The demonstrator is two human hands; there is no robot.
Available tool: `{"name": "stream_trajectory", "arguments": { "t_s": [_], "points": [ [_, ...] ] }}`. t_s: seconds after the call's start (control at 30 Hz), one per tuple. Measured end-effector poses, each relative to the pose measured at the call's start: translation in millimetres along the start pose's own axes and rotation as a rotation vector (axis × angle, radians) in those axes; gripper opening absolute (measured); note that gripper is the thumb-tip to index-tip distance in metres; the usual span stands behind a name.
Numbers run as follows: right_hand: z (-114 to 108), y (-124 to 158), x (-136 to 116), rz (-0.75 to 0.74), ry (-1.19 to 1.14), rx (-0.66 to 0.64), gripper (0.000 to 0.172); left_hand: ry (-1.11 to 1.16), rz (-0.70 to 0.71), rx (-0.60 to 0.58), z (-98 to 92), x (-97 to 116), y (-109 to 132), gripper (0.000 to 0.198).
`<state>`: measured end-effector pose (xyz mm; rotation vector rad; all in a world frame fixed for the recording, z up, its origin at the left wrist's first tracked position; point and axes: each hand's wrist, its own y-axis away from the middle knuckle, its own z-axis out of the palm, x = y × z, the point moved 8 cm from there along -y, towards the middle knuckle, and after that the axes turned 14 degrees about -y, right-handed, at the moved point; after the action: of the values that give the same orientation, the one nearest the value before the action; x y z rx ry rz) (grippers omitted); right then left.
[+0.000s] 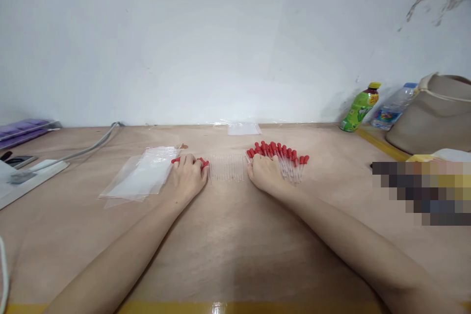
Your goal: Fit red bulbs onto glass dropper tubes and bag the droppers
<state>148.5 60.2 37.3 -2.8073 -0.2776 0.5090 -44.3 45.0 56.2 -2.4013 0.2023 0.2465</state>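
A row of clear, thin dropper tubes [226, 168] lies side by side on the table between my two hands. My left hand [189, 176] is closed at the row's left end, its fingers curled over red rubber dropper bulbs [203, 162] that poke out on both sides. At the right end my right hand [267, 172] rests with fingers curled down; what they grip is hidden. Beside and behind it lies a fanned pile of droppers with red bulbs [289, 153], their clear tubes pointing toward me.
Clear plastic bags [142, 176] lie stacked left of my left hand. Another small bag [243, 129] is near the wall. A grey cable [91, 146] runs at left. A green bottle [360, 108], a water bottle [395, 105] and a beige bucket [430, 117] stand at right.
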Motion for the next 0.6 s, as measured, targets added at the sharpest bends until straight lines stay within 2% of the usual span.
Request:
{"name": "stream_trajectory", "arguments": {
  "t_s": [0.13,0.27,0.33,0.4,0.5,0.6],
  "points": [
    [-6.9,21.7,11.7,-0.162,-0.077,0.046,0.023,0.048,0.006,0.025,-12.1,7.0,-2.8,0.020],
    [-5.6,40.0,28.0,-0.325,-0.252,0.069,0.021,0.179,0.123,0.034,-29.5,38.6,5.0,0.017],
    [-7.8,47.1,34.1,-0.368,-0.327,0.113,0.024,0.374,0.234,-0.018,-33.3,60.3,14.7,0.014],
    [-10.8,52.2,36.7,-0.379,-0.383,0.142,0.026,0.549,0.286,-0.144,-28.6,75.8,24.6,0.012],
    [-15.5,56.4,33.2,-0.375,-0.440,0.146,0.024,0.650,0.268,-0.269,-18.4,84.1,32.5,0.016],
    [-18.5,58.1,26.2,-0.376,-0.486,0.124,0.021,0.701,0.285,-0.294,-12.8,88.4,31.5,0.020]
  ]
}}
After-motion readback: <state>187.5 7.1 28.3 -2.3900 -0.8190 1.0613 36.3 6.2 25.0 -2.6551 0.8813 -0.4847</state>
